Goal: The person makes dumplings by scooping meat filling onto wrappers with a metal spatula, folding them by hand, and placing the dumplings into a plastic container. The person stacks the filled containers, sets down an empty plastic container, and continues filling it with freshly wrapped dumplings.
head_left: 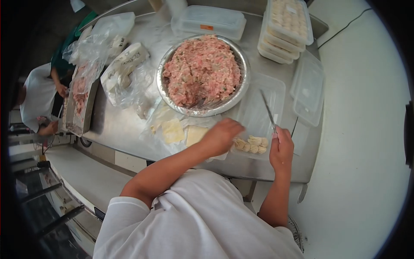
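My right hand (281, 149) is closed round the handle end of a thin metal knife (268, 108), its blade pointing up and away over a clear plastic tray (272, 88). At the tray's near end sit several pale folded dumplings (252, 145) in short rows. My left hand (222, 137) hovers beside them at the tray's left edge, blurred, so its fingers and anything in them cannot be made out. Square dough wrappers (196, 134) lie on plastic just left of that hand, with more wrappers (172, 131) next to them. Beyond stands a metal bowl (245, 84) heaped with minced meat filling (202, 69).
Stacked tubs of dumplings (286, 30) stand at the back right, near loose lids (309, 88). A lidded container (209, 21) sits behind the bowl. Wrapped packages (125, 71) and a meat tray (88, 108) are leftward, where another person (39, 95) stands.
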`<action>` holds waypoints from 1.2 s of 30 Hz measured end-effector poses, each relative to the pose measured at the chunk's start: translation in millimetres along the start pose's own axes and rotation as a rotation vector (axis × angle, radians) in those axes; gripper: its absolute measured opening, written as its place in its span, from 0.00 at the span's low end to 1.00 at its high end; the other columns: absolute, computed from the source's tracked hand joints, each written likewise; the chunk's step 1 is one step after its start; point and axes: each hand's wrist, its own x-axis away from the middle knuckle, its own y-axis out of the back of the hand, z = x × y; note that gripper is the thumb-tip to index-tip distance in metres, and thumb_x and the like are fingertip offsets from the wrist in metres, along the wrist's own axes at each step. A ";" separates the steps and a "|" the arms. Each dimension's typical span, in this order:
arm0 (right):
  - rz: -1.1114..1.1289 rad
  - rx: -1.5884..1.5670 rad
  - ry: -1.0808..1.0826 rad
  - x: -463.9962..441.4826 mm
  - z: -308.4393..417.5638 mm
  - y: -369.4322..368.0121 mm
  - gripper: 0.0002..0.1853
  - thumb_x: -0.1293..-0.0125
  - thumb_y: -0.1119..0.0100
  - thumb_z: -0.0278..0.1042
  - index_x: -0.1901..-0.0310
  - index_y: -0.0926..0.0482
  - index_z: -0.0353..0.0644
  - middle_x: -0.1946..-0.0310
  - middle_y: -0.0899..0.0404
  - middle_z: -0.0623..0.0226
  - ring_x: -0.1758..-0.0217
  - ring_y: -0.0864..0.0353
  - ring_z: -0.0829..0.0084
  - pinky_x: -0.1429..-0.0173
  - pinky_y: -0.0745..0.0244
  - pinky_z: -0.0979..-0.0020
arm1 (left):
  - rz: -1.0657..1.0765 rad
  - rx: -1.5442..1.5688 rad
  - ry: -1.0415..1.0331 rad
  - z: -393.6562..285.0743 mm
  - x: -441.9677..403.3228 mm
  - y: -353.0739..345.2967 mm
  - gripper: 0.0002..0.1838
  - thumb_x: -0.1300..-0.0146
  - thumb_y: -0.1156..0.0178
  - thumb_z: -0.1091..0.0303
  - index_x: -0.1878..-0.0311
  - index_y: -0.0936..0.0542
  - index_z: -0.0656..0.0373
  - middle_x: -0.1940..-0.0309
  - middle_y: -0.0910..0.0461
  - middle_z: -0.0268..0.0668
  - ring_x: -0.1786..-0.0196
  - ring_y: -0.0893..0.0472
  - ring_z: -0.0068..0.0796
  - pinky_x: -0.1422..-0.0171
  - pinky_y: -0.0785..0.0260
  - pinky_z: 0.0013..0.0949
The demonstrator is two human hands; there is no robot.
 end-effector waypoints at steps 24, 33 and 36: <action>0.509 0.823 0.751 -119.2 106.0 -56.5 0.07 0.44 0.43 0.26 0.73 0.16 0.46 0.68 0.17 0.63 0.63 0.15 0.62 0.59 0.19 0.63 | -0.021 0.059 0.212 51.7 110.2 23.6 0.12 0.53 0.30 0.74 0.63 0.15 0.57 0.48 0.20 0.43 0.47 0.25 0.49 0.40 0.31 0.43; 0.520 0.800 0.732 -127.2 104.8 -63.3 0.08 0.42 0.46 0.27 0.68 0.16 0.43 0.67 0.17 0.60 0.62 0.14 0.60 0.58 0.18 0.59 | -0.560 1.268 0.729 70.1 128.8 33.0 0.05 0.28 0.45 0.68 0.55 0.26 0.57 0.54 0.19 0.37 0.48 0.19 0.36 0.39 0.27 0.41; 0.679 0.683 0.721 -138.6 121.6 -46.7 0.08 0.41 0.46 0.26 0.67 0.16 0.42 0.66 0.17 0.60 0.61 0.14 0.59 0.57 0.18 0.58 | -0.734 1.732 0.694 52.8 131.9 56.4 0.09 0.26 0.48 0.64 0.51 0.26 0.57 0.50 0.20 0.37 0.45 0.19 0.34 0.37 0.27 0.41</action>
